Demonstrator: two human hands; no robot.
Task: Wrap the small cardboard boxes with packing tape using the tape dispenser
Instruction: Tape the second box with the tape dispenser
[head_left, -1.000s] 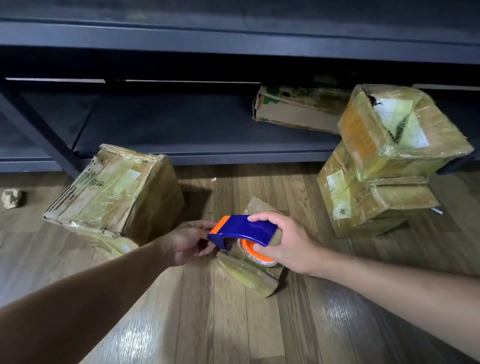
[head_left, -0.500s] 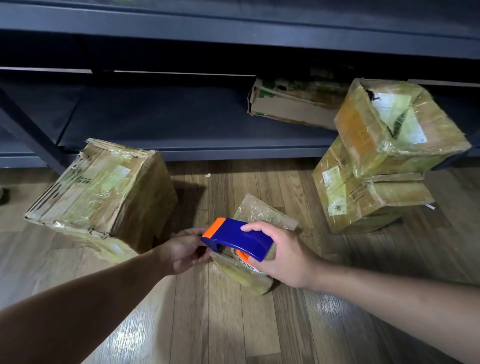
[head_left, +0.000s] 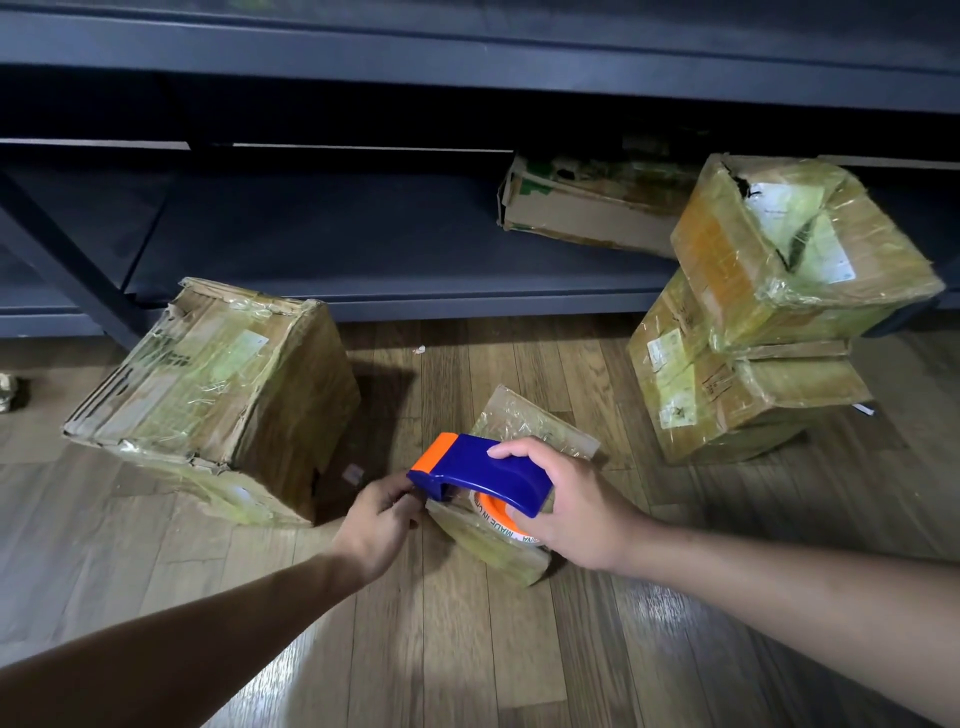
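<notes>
Box (head_left: 524, 427), small, taped, on floor (head_left: 467, 649) at centre; dispenser (head_left: 483, 470), blue and orange, atop it, gripped by right hand (head_left: 571, 512); left hand (head_left: 375, 525) curled at box's left edge, grasp not discernible; larger box (head_left: 218, 395) left, stack (head_left: 769, 291) of two right.

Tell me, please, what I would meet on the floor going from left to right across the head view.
Crumpled paper scrap → large battered box → left hand → tape dispenser → right hand → stack of two taped boxes. The small box beneath the dispenser overlaps it, so I leave it out.
</notes>
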